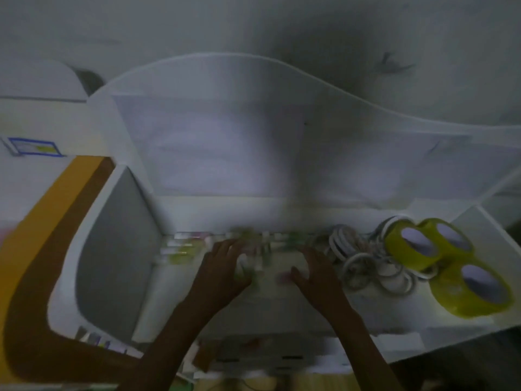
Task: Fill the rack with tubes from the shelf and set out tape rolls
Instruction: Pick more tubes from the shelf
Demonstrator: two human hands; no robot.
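A dim, blurred white shelf [282, 201] fills the head view, with tubes [180, 249] strewn along its back edge and yellow-green tape rolls [431, 249] beside thin white rings [363, 266] at the right. The left hand [222, 266] and right hand [315, 269] both reach among the tubes. Motion blur hides whether either grips one.

You're looking at a white wall [253, 29] with a dark scuff mark [393, 64]; at left, 1 blue-edged label [35, 147] sits above a yellow-and-brown curved stripe [42, 221].
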